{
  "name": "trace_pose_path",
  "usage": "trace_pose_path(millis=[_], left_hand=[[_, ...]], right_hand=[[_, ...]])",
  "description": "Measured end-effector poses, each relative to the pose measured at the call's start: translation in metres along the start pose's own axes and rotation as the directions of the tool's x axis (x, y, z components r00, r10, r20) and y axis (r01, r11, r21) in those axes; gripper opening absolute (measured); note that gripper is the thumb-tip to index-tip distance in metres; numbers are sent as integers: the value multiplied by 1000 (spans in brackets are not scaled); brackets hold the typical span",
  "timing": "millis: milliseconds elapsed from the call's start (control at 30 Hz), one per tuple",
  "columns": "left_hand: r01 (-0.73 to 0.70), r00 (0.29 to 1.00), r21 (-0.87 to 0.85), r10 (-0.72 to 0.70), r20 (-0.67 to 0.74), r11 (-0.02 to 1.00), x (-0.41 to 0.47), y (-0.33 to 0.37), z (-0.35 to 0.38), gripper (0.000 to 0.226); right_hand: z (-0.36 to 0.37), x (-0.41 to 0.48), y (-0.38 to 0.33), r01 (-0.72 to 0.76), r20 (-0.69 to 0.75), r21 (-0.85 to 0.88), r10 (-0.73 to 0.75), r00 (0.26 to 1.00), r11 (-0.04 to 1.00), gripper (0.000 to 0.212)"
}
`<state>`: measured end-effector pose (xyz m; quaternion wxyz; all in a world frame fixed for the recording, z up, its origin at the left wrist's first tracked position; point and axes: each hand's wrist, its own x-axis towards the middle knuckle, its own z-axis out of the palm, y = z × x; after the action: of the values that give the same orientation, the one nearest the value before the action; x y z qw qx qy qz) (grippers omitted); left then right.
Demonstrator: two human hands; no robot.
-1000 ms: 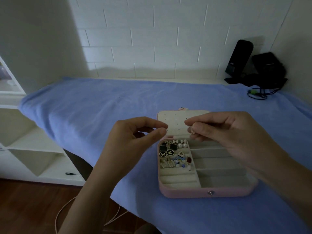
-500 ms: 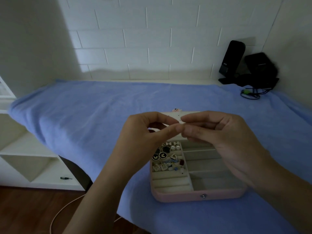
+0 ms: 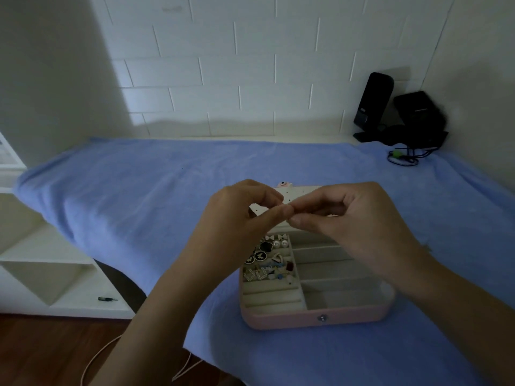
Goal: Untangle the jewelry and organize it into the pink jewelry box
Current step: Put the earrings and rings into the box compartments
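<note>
The pink jewelry box (image 3: 317,319) lies open on the blue cloth, its cream lid (image 3: 302,192) with small holes standing behind my hands. Several earrings and studs (image 3: 269,260) fill its left compartments; the right compartments hold nothing. My left hand (image 3: 239,218) and my right hand (image 3: 348,218) are raised above the box, fingertips meeting in a pinch at the middle. Whatever they pinch is too small to make out.
A blue towel (image 3: 139,196) covers the table. Two black devices (image 3: 401,112) with a cable stand at the back right by the brick wall. White shelves (image 3: 41,260) stand to the left, with a small screwdriver (image 3: 107,298) on one. A cord (image 3: 94,360) trails on the wooden floor.
My two hands came together: a second ago their fingertips were apart, now they touch over the box. The view also shifted slightly.
</note>
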<state>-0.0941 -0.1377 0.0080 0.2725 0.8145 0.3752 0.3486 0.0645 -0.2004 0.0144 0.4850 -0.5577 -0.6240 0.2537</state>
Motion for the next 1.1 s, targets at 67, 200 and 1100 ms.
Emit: trace_pose_path(millis=[67, 200, 1100], left_hand=[[-30, 999, 60, 28, 42, 998, 1, 1, 0, 11], [-14, 996, 53, 9, 92, 998, 3, -4, -4, 3], [-74, 970, 234, 15, 242, 969, -7, -23, -4, 24]], right_hand=[[-1, 2, 2, -34, 19, -22, 34, 999, 999, 12], [-2, 7, 6, -123, 47, 16, 122, 991, 992, 14], [4, 18, 8, -252, 375, -161, 296, 879, 954, 6]])
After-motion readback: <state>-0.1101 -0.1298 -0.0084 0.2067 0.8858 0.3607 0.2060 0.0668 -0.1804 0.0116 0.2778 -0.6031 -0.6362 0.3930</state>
